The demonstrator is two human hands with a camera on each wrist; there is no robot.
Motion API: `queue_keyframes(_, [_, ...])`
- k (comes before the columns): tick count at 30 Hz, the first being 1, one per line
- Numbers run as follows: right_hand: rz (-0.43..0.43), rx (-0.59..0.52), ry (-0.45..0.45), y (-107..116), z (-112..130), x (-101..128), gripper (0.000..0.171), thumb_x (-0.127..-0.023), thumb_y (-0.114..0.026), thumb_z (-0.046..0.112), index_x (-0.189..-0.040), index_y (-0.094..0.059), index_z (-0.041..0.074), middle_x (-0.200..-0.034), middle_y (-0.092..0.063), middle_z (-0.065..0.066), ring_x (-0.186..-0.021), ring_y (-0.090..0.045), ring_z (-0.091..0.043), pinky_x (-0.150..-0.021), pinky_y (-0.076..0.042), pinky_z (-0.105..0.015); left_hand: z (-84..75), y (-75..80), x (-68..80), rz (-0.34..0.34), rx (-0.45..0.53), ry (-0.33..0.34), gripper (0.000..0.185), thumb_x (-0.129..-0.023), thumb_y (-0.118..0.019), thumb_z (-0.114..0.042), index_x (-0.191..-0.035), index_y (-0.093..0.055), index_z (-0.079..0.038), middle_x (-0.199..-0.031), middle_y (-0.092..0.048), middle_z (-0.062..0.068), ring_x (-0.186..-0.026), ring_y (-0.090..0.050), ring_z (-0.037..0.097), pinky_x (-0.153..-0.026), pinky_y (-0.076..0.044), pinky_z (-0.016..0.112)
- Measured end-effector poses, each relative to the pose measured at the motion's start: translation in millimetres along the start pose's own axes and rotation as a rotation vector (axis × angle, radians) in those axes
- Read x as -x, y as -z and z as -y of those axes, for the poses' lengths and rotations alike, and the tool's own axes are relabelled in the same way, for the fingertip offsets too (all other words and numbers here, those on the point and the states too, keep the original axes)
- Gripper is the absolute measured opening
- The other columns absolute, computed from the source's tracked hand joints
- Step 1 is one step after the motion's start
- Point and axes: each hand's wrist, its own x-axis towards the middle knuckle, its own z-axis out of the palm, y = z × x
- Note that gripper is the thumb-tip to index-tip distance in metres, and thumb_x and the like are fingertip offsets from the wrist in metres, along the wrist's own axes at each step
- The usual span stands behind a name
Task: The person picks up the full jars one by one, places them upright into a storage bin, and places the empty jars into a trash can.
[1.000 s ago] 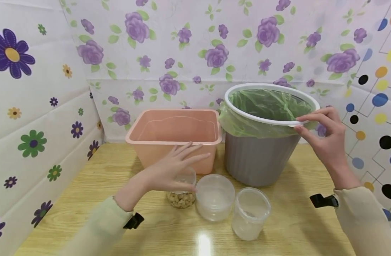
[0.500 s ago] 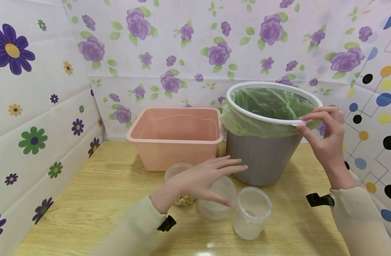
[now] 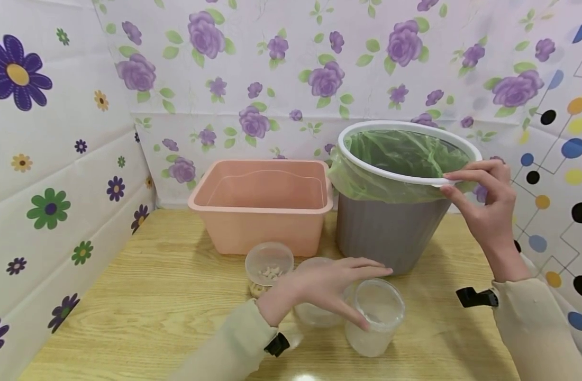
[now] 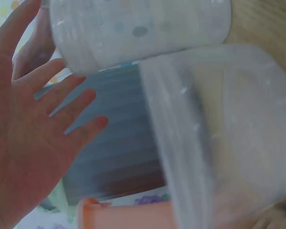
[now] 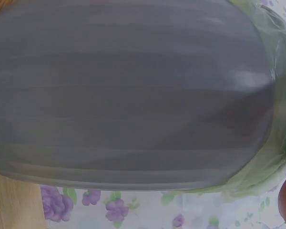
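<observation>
The grey bin's white rim (image 3: 396, 177) is pinched by the right hand (image 3: 486, 203), steadying the bin. The left hand (image 3: 329, 288), fingers straight, is spread over the clear lidded jar (image 3: 374, 317) on the surface (image 3: 143, 301), ready for lifting.

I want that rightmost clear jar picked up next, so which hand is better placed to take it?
Probably the left hand: it hovers open right over the jar. The right hand is busy pinching the bin's white rim, well above the table.

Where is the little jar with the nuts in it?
In the head view, the jar with nuts stands left of the two other clear jars, in front of the pink tub and just left of the left hand.
</observation>
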Motion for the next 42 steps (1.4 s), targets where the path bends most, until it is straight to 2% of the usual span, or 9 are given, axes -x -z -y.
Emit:
queue_keyframes(3, [-0.002, -0.009, 0.003, -0.3, 8.4, -1.3, 0.021, -0.079, -0.081, 0.005, -0.092, -0.074, -0.01, -0.103, -0.058, 0.021, -0.104, -0.043, -0.004, -0.088, -0.026, -0.017, 0.1, -7.1, -7.2, 0.02, 0.029, -0.007, 0.098, -0.076, -0.076, -0.061, -0.156, -0.028, -0.032, -0.159, -0.032, -0.013, -0.146, -0.031, 0.002, -0.115, -0.034, 0.018])
queue_keyframes(8, [0.007, -0.015, -0.009, -0.7, 14.3, -1.1, 0.021, -0.079, -0.081, 0.005, -0.093, -0.073, -0.01, -0.102, -0.059, 0.021, -0.102, -0.041, -0.003, -0.085, -0.023, -0.017, -0.4, -13.3, -15.9, 0.033, 0.004, -0.012, 0.093, -0.075, -0.076, -0.062, -0.153, -0.036, -0.031, -0.149, -0.044, -0.011, -0.136, -0.043, 0.001, -0.109, -0.038, 0.014])
queue_keyframes(12, [0.009, -0.016, -0.018, -1.1, 12.7, -0.6, 0.021, -0.079, -0.081, 0.005, -0.093, -0.074, -0.01, -0.102, -0.059, 0.021, -0.102, -0.041, -0.004, -0.085, -0.024, -0.017, -1.6, -10.4, -20.2, 0.041, -0.043, -0.032, 0.089, -0.075, -0.077, -0.062, -0.149, -0.043, -0.027, -0.142, -0.05, -0.009, -0.129, -0.049, 0.003, -0.106, -0.039, 0.013])
queue_keyframes(16, [0.011, -0.014, -0.021, -0.6, 11.3, -0.4, 0.021, -0.079, -0.081, 0.005, -0.093, -0.074, -0.01, -0.102, -0.059, 0.021, -0.103, -0.041, -0.004, -0.085, -0.024, -0.017, -5.6, -0.2, -24.2, 0.064, -0.081, -0.059, 0.09, -0.074, -0.078, -0.062, -0.149, -0.045, -0.024, -0.143, -0.051, -0.008, -0.131, -0.048, 0.004, -0.109, -0.037, 0.014])
queue_keyframes(19, [0.01, -0.018, -0.022, -0.6, 11.0, 0.0, 0.022, -0.079, -0.081, 0.005, -0.093, -0.074, -0.01, -0.101, -0.058, 0.021, -0.103, -0.042, -0.003, -0.085, -0.025, -0.017, -10.4, 13.3, -26.9, 0.075, -0.101, -0.087, 0.093, -0.073, -0.079, -0.062, -0.149, -0.045, -0.022, -0.143, -0.052, -0.007, -0.132, -0.048, 0.004, -0.111, -0.037, 0.014])
queue_keyframes(24, [-0.005, -0.032, -0.025, -2.0, 11.5, 0.4, 0.021, -0.079, -0.081, 0.003, -0.094, -0.074, -0.01, -0.1, -0.057, 0.02, -0.102, -0.043, -0.004, -0.084, -0.027, -0.016, -16.0, 44.7, -29.9, 0.081, -0.127, -0.127, 0.095, -0.073, -0.079, -0.061, -0.15, -0.042, -0.02, -0.143, -0.051, -0.006, -0.131, -0.048, 0.005, -0.11, -0.036, 0.013])
queue_keyframes(29, [-0.022, -0.019, -0.023, -3.1, 10.0, 1.6, 0.024, -0.079, -0.082, 0.008, -0.094, -0.074, -0.01, -0.102, -0.056, 0.02, -0.107, -0.042, -0.004, -0.092, -0.026, -0.019, -18.2, 75.1, -28.9, 0.063, -0.108, -0.149, 0.092, -0.074, -0.08, -0.057, -0.149, -0.044, -0.019, -0.141, -0.051, -0.006, -0.13, -0.047, 0.004, -0.109, -0.036, 0.012])
queue_keyframes(37, [-0.001, 0.05, -0.051, 1.1, -2.2, 2.2, 0.023, -0.078, -0.083, 0.007, -0.095, -0.075, -0.007, -0.106, -0.055, 0.024, -0.108, -0.042, -0.002, -0.093, -0.026, -0.018, -22.7, 125.3, -23.0, 0.031, -0.088, -0.14, 0.088, -0.074, -0.082, -0.052, -0.148, -0.046, -0.02, -0.144, -0.052, -0.005, -0.131, -0.046, 0.006, -0.11, -0.036, 0.019])
queue_keyframes(42, [-0.012, 0.083, -0.053, -0.9, 5.7, 2.4, 0.028, -0.079, -0.083, 0.01, -0.101, -0.074, -0.006, -0.104, -0.053, 0.026, -0.107, -0.041, 0.0, -0.093, -0.026, -0.019, -23.4, 161.2, -18.6, -0.012, -0.068, -0.128, 0.088, -0.074, -0.084, -0.048, -0.148, -0.045, -0.021, -0.144, -0.052, -0.006, -0.128, -0.047, 0.006, -0.107, -0.039, 0.023])
